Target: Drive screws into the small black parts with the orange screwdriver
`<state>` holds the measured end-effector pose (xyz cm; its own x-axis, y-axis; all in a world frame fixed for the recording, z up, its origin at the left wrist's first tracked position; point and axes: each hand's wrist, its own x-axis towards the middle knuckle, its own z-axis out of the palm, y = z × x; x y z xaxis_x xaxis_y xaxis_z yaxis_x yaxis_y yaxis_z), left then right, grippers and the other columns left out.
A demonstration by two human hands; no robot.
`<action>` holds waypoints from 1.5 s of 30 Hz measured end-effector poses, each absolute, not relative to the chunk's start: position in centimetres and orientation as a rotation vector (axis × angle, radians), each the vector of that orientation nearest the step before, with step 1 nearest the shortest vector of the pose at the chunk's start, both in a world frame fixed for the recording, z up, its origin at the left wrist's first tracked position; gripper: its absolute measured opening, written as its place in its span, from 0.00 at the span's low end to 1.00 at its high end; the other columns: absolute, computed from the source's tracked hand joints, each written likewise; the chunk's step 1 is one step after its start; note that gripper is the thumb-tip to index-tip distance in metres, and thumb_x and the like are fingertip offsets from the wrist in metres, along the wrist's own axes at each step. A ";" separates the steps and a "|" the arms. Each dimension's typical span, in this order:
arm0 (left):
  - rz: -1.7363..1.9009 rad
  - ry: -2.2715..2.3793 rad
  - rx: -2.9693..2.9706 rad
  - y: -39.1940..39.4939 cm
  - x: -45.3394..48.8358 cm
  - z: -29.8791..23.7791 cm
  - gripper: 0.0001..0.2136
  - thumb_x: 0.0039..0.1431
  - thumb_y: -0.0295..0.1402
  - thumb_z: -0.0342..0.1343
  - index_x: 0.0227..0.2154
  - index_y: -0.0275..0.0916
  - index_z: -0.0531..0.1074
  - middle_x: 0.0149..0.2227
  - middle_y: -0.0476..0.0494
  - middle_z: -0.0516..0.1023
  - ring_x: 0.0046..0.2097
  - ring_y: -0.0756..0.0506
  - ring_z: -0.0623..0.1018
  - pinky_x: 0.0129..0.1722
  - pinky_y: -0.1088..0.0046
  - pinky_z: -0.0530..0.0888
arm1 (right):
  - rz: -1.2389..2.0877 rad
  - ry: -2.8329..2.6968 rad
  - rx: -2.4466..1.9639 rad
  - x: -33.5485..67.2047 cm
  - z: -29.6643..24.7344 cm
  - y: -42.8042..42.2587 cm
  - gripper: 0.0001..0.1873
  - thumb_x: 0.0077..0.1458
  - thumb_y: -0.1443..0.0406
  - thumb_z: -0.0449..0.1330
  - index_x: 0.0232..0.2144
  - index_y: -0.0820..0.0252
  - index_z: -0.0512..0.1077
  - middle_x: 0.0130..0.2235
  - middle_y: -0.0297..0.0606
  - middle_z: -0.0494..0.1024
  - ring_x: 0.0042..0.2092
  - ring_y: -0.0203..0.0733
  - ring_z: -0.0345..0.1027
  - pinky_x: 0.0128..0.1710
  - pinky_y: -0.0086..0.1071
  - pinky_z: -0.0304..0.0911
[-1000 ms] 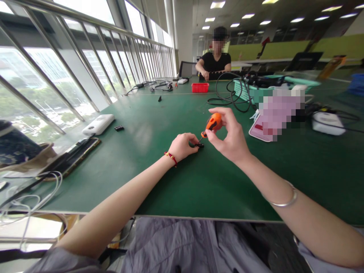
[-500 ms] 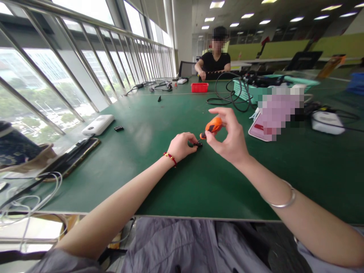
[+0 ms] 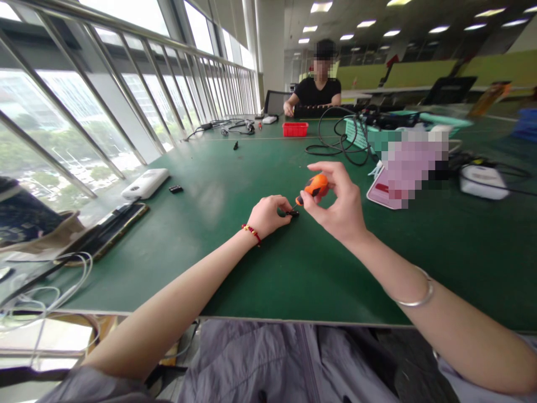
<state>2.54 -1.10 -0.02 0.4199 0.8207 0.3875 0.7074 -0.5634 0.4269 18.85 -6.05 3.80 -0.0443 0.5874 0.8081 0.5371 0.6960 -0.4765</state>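
Observation:
My left hand (image 3: 268,217) rests on the green table (image 3: 251,274), its fingers closed on a small black part (image 3: 295,213) whose exact kind is too small to make out. My right hand (image 3: 338,198) grips the orange and black handle of a screwdriver (image 3: 314,187) between thumb and fingers, with the index finger raised. The screwdriver is tilted, its thin shaft pointing down and left to the black part. Whether the tip sits in a screw cannot be seen.
Another small black piece (image 3: 176,190) lies left, near a white power bank (image 3: 146,183) and a phone (image 3: 121,224). Farther off are a red basket (image 3: 295,130), a teal basket (image 3: 354,133) with cables, and a propped pink phone (image 3: 411,168). A person (image 3: 318,89) sits opposite.
The screwdriver handle has turned slightly in my right hand; both hands stay in place. The person opposite has moved a hand a little to the left.

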 end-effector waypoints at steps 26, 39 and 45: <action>0.839 1.300 2.447 -0.8 2.4 -0.4 0.03 0.44 0.27 0.57 0.26 0.37 0.73 0.30 0.48 0.76 0.33 0.48 0.74 0.36 0.73 0.71 | 0.109 -1.647 -1.100 18.6 3.9 -6.2 0.14 0.47 0.55 0.60 0.34 0.56 0.67 0.16 0.24 0.60 0.19 0.33 0.57 0.24 0.29 0.54; 0.865 1.345 2.421 -0.9 2.5 -0.4 0.05 0.42 0.27 0.57 0.26 0.37 0.72 0.30 0.49 0.77 0.34 0.47 0.75 0.35 0.73 0.71 | 0.021 -1.697 -1.004 18.7 3.7 -6.1 0.24 0.43 0.55 0.63 0.42 0.56 0.66 0.20 0.26 0.64 0.21 0.34 0.57 0.24 0.29 0.56; 0.874 1.303 2.441 -0.8 2.5 -0.5 0.02 0.45 0.28 0.57 0.25 0.36 0.72 0.29 0.48 0.76 0.33 0.48 0.74 0.35 0.73 0.71 | 0.080 -1.722 -1.023 18.7 3.8 -6.4 0.10 0.48 0.60 0.59 0.34 0.56 0.69 0.17 0.25 0.59 0.19 0.31 0.53 0.24 0.28 0.54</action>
